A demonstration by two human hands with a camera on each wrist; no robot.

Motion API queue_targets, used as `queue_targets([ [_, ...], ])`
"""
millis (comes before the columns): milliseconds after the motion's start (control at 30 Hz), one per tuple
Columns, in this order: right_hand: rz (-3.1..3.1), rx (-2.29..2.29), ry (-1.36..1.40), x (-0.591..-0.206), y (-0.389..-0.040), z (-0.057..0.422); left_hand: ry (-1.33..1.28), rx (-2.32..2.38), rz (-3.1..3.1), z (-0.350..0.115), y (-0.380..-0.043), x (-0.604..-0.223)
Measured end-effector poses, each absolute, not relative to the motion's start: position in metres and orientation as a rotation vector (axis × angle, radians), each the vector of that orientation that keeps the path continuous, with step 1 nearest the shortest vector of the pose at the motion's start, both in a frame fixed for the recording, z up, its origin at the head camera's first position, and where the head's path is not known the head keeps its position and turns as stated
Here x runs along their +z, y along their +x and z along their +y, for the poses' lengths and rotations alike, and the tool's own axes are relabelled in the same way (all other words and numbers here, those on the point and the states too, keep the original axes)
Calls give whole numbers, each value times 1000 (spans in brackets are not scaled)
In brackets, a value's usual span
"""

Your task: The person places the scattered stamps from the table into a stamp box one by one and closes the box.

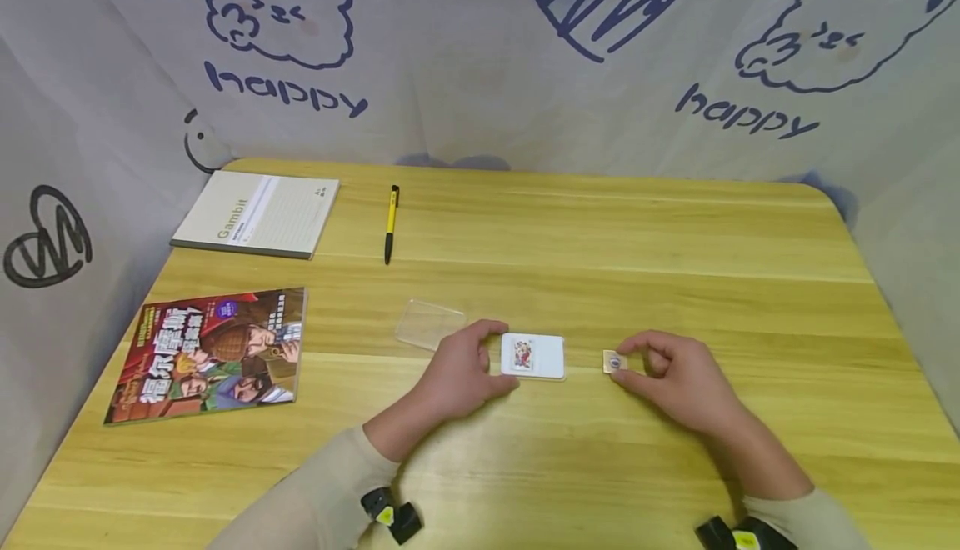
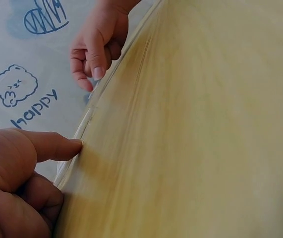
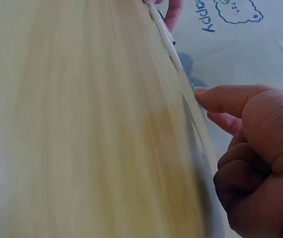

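Note:
My left hand (image 1: 457,371) grips a small white rectangular case (image 1: 549,357) at its left end, with the thumb on the near edge and a finger on the far edge. A little square with a colourful picture (image 1: 522,353) lies on the white surface. To the right, my right hand (image 1: 682,379) pinches a small tan square piece (image 1: 608,361) with a dark round mark between thumb and forefinger, on or just above the table. Behind my left hand lies a clear plastic lid (image 1: 423,325), partly covered by the hand. Neither wrist view shows the held things clearly.
On the left of the wooden table (image 1: 600,258) lies a comic-style book (image 1: 217,354), with a pale notebook (image 1: 258,212) behind it. A yellow and black pen (image 1: 392,225) lies right of the notebook. White cloth with drawings (image 1: 450,75) hangs around the table.

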State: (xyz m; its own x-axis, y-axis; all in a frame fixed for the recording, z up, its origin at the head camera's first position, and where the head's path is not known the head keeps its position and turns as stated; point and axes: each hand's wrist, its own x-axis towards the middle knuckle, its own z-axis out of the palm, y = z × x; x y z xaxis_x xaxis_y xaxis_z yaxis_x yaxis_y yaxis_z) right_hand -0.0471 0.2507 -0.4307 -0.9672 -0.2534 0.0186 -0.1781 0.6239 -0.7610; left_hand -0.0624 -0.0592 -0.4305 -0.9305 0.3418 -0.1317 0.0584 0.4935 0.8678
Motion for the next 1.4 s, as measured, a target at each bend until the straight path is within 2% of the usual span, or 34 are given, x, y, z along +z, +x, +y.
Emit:
queue_targets([
  [733,2619,-1332,-475,-430,-69,198,318,1388,2446,-57,-62,-430],
  [1400,2583,-1301,-431,-431,-79,184,304,1402,2437,-59,-62,-427],
])
